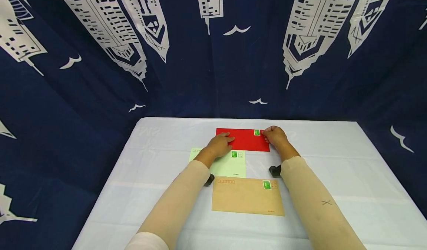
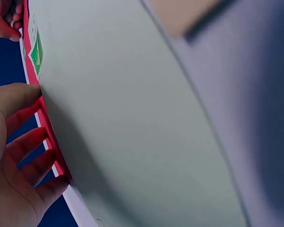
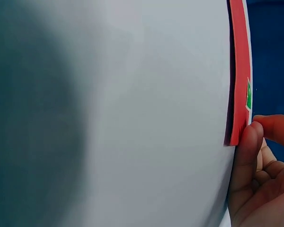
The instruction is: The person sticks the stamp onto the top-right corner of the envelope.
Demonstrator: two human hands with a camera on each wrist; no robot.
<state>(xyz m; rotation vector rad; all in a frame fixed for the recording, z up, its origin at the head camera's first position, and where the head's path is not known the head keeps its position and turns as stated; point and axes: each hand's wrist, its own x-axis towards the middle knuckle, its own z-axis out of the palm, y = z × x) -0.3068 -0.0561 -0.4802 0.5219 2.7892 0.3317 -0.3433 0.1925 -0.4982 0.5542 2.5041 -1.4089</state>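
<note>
A red envelope (image 1: 247,140) with a green stamp (image 1: 257,132) at its upper right lies at the far side of the white table. My left hand (image 1: 219,145) rests on its left part, fingers spread and fairly straight; the left wrist view shows the fingertips (image 2: 42,135) on the red paper. At the right edge, beside the stamp, my right hand (image 1: 275,136) pinches the envelope between thumb and index finger, the other fingers curled in the right wrist view. Under my left wrist lies a pale green envelope (image 1: 230,166), partly hidden, with a green stamp at its upper right.
Nearer to me lies a tan envelope (image 1: 247,198), also bearing a green stamp (image 1: 267,185). The white tabletop (image 1: 333,161) extends on both sides of the envelopes. A dark blue cloth (image 1: 217,68) with white building prints hangs behind the table.
</note>
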